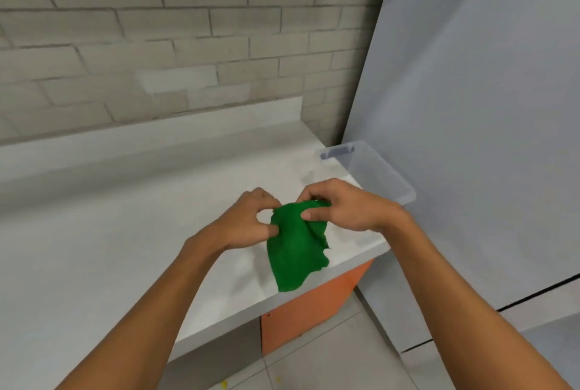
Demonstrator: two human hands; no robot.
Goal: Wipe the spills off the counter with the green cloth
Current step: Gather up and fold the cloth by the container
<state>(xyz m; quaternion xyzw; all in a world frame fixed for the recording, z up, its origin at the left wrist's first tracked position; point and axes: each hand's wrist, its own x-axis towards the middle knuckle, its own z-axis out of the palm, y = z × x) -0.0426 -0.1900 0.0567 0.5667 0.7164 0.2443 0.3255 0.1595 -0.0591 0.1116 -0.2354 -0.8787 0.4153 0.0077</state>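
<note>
The green cloth [293, 256] hangs in the air over the right end of the white counter [110, 232], near its front edge. My left hand [251, 220] pinches the cloth's upper left edge. My right hand [342, 206] grips its top right, thumb pressed on the front of the fabric. The cloth's lower part droops loose below both hands. No spill shows plainly on the counter surface; a faint dull patch lies near the far right corner.
A clear plastic bin [376, 170] stands off the counter's right end, against a grey panel [470, 107]. An orange cabinet front [314, 311] is below the counter. A brick wall [157, 29] runs behind. Small yellow bits [223, 384] lie on the tiled floor.
</note>
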